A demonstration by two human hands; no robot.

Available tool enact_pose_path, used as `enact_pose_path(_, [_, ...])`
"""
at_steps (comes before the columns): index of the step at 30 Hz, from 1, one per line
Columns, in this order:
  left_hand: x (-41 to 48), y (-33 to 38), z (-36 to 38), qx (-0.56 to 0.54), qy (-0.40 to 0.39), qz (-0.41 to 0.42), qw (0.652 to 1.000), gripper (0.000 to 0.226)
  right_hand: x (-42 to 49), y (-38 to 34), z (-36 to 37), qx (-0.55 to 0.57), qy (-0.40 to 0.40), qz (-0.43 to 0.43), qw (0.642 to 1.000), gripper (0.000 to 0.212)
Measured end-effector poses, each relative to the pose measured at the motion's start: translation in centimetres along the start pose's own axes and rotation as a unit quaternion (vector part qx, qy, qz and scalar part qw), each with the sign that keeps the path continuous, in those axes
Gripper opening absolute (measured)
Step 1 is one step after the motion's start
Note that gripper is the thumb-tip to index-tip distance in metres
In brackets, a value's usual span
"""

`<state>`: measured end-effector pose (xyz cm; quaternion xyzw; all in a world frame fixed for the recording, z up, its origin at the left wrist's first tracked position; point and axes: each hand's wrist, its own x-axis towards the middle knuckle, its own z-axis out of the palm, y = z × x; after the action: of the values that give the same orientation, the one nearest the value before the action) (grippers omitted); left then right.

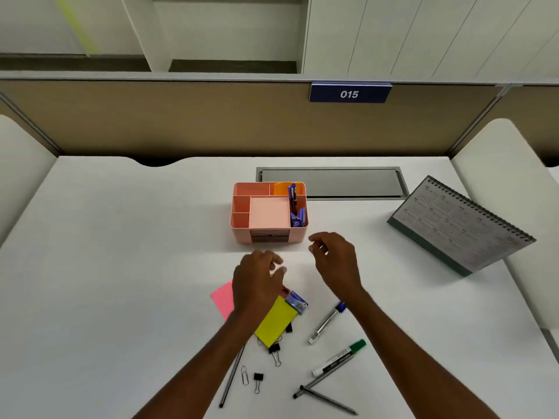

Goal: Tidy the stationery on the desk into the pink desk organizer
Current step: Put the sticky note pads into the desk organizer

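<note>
**Two hands hover between organizer and clutter**

Mid-frame on the white desk (121, 267), the pink desk organizer (240, 234) sits within easy reach, purple pens (292, 195) already stowed. Below it, the left hand (257, 282) and right hand (334, 258) hang apart, fingers loosely curled, seemingly gripping nothing, though blur clouds the left fingertips (280, 270). Lower centre, yellow sticky notes (276, 322), a green-capped marker (338, 358) and binder clips (274, 349) await collection.

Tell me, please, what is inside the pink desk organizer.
The pink desk organizer holds a purple pen, another purple item, orange notes and a pale pink pad. Its front drawer's inside cannot be seen.
</note>
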<state>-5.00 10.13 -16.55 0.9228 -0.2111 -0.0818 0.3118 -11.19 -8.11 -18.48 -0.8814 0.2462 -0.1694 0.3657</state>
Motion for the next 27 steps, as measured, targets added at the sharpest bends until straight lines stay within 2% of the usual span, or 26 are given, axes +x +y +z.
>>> enact_pose_path(3, [-3.0,-1.4,1.1,0.085,-0.115,-0.016,0.99,0.025,-3.0,0.1,0.2,0.017,-0.011,0.013,1.0,0.016])
enact_pose_path(5, [-4.4,-2.3,1.8,0.146,-0.183,-0.019,0.972,0.045,-4.3,0.3,0.5,0.026,-0.021,0.031,0.999,0.015])
enact_pose_path(8, [-6.1,-2.9,2.5,0.21,-0.224,-0.006,0.952,0.062,-6.1,0.3,0.8,0.02,-0.04,0.049,0.998,0.015])
enact_pose_path(12, [-7.1,-3.2,2.7,0.239,-0.219,0.016,0.946,0.062,-7.4,0.2,0.8,0.018,-0.055,0.061,0.996,0.015])
enact_pose_path(19, [-7.4,-2.6,2.1,0.205,-0.199,0.018,0.958,0.026,-7.9,-0.2,0.2,0.007,-0.065,0.059,0.996,0.015])
enact_pose_path(24, [-7.0,-1.9,0.9,0.14,-0.129,-0.009,0.982,0.012,-7.9,-0.2,-0.4,0.024,-0.073,0.08,0.994,0.014])
enact_pose_path(27, [-6.6,-1.4,0.0,0.12,-0.085,-0.013,0.989,0.009,-7.7,-0.8,-0.7,0.082,-0.124,0.135,0.98,0.013])
